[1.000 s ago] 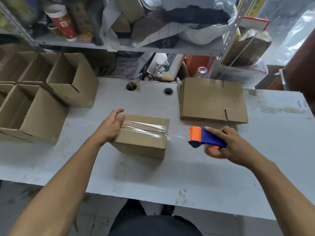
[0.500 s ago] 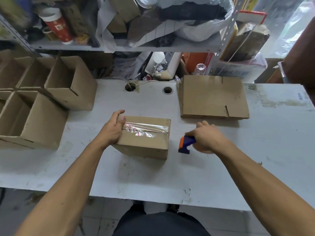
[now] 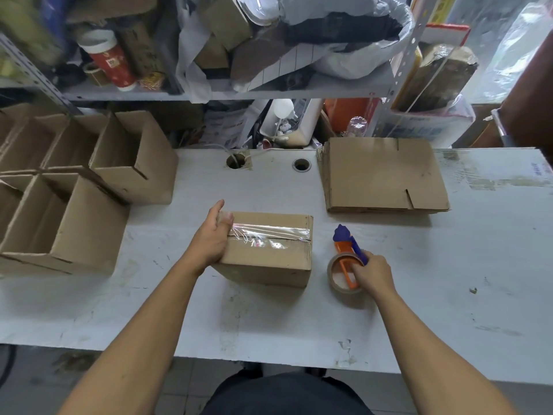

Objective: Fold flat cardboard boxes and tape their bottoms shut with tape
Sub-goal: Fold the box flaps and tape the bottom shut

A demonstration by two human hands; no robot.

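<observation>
Head view: taping done on box (image 3: 266, 250). Left hand (image 3: 209, 239) grips its end; right hand (image 3: 372, 272) grips tape dispenser (image 3: 347, 259) on desk (image 3: 269, 324). Next: set box aside.

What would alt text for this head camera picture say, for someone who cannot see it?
A person's left hand grips the left end of a small cardboard box whose top seam is sealed with clear tape, while the right hand holds a blue and orange tape dispenser on the white table. A stack of flat boxes lies behind; open boxes stand at left.
</observation>
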